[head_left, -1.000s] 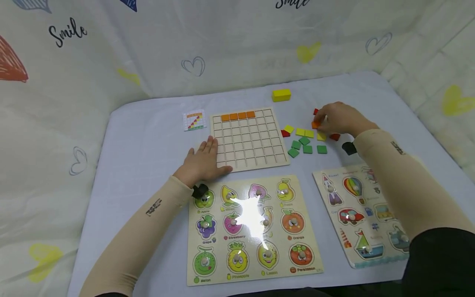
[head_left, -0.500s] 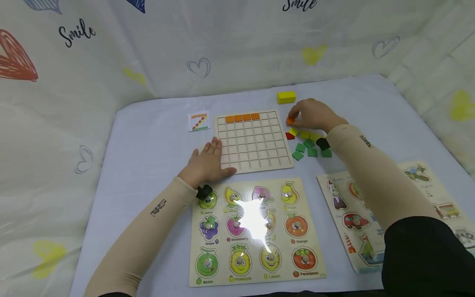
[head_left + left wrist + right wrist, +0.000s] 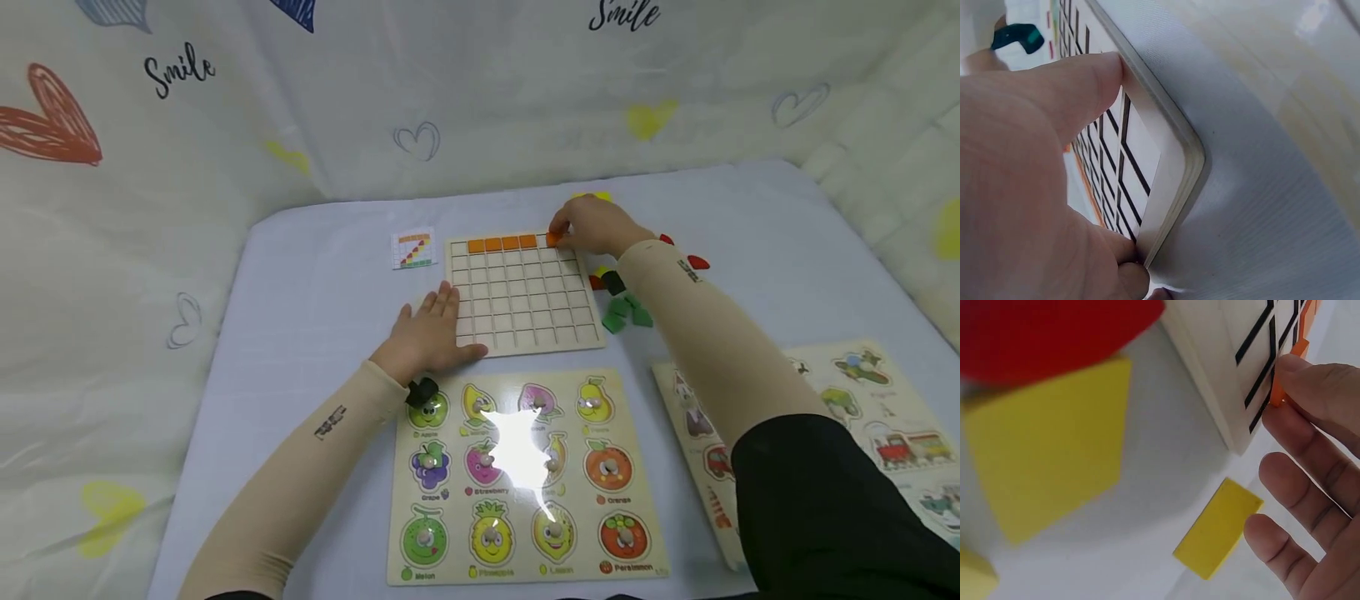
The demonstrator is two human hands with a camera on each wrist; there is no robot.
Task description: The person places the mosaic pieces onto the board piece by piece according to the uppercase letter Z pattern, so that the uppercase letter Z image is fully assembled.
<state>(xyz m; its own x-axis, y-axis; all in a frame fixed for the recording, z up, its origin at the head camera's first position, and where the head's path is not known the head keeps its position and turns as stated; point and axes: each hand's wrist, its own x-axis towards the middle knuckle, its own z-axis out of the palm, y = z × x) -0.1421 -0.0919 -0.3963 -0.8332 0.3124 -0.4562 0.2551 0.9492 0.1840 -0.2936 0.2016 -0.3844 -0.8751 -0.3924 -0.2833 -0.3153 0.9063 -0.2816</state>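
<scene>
A wooden grid board [image 3: 517,300] lies on the white table, with several orange square tiles [image 3: 510,242] in its top row. My right hand [image 3: 592,225] is over the board's upper right corner. Between thumb and index finger it pinches an orange tile [image 3: 1287,375], held tilted at the grid in the right wrist view. My left hand [image 3: 429,335] rests flat on the board's lower left corner, fingers spread and thumb along the front edge [image 3: 1175,147]. Beside the board's left side lies a small pattern card [image 3: 413,248] with a coloured figure.
Green tiles [image 3: 617,317], yellow tiles [image 3: 1054,444] and red tiles [image 3: 698,262] lie right of the board. A yellow block [image 3: 1218,528] is partly behind my right hand. A fruit puzzle [image 3: 525,500] lies in front, and a vehicle puzzle [image 3: 862,400] partly under my right arm.
My right hand has carried the orange tile left from the loose tiles to the board's top row. The left hand stays on the board; the camera view has shifted slightly.
</scene>
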